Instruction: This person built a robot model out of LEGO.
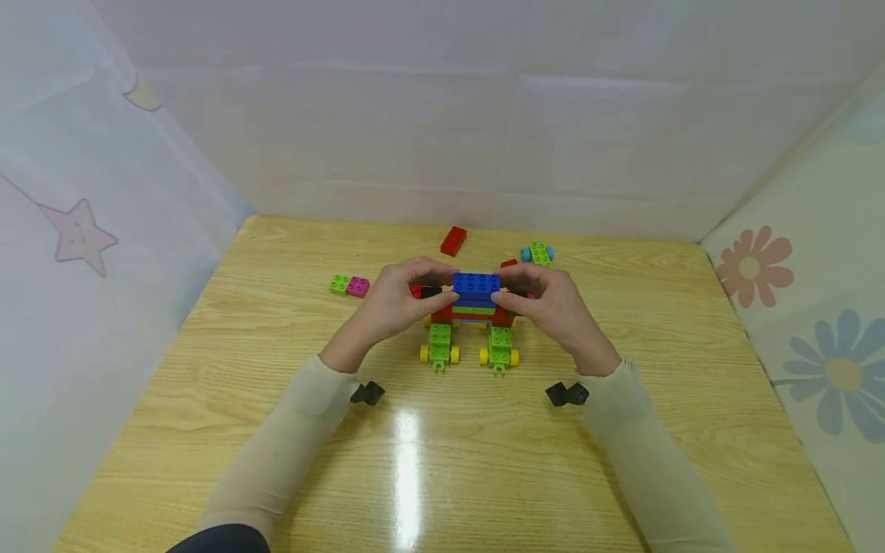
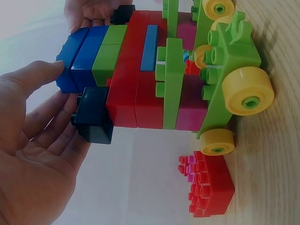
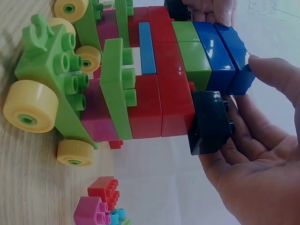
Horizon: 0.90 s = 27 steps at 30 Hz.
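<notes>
A stacked toy-brick vehicle stands on wheeled green bases [image 1: 440, 349] with yellow wheels. On its very top sits a blue brick [image 1: 476, 286], directly over a second blue brick [image 2: 89, 51]. My left hand [image 1: 397, 306] pinches the top brick's left end, thumb on the near side and fingers behind. At the other end, my right hand [image 1: 556, 307] holds it the same way. Below the blue layers come green bricks [image 3: 194, 61], then red bricks [image 3: 173, 89]. A black brick [image 2: 96, 115] juts out on the left, another black brick [image 3: 206, 122] on the right.
Left of the vehicle lie a lime brick [image 1: 339, 284] and a magenta brick [image 1: 358, 286], side by side. A red brick [image 1: 453, 241] rests farther back. Behind my right hand is a green wheeled base [image 1: 540, 253] with blue wheels. The wooden table [image 1: 477, 476] meets a pale curtain behind.
</notes>
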Available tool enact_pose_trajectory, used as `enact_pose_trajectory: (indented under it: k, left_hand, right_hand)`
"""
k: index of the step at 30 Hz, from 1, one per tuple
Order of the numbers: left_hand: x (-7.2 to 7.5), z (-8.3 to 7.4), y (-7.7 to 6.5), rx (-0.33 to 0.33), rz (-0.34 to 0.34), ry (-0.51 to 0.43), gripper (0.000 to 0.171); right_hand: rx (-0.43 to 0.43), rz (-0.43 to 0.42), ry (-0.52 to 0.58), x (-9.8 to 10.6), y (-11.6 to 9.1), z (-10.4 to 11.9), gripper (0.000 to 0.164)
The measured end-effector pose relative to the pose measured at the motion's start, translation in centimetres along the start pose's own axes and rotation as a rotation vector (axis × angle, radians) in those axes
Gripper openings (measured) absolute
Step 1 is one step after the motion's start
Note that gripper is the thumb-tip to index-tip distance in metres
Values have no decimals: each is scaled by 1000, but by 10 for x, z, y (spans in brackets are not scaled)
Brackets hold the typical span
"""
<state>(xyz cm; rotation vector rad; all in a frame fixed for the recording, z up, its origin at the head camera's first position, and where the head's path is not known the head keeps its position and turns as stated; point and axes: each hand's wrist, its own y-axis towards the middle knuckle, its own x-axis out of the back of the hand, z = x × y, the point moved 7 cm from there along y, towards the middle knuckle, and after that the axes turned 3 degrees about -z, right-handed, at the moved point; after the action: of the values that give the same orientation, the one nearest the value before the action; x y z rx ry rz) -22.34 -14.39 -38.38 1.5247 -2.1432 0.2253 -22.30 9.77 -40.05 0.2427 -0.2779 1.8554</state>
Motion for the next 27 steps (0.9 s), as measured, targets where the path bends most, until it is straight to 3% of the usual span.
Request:
enact_pose_trajectory:
  k: [10, 27]
  left_hand:
    - [1, -1, 0, -10, 6, 8, 33]
    - [0, -7, 1, -85, 19, 138, 33]
  right_hand:
    - [-3, 11, 10, -1, 1, -2, 40]
    - [-25, 1, -59, -1, 1, -2, 40]
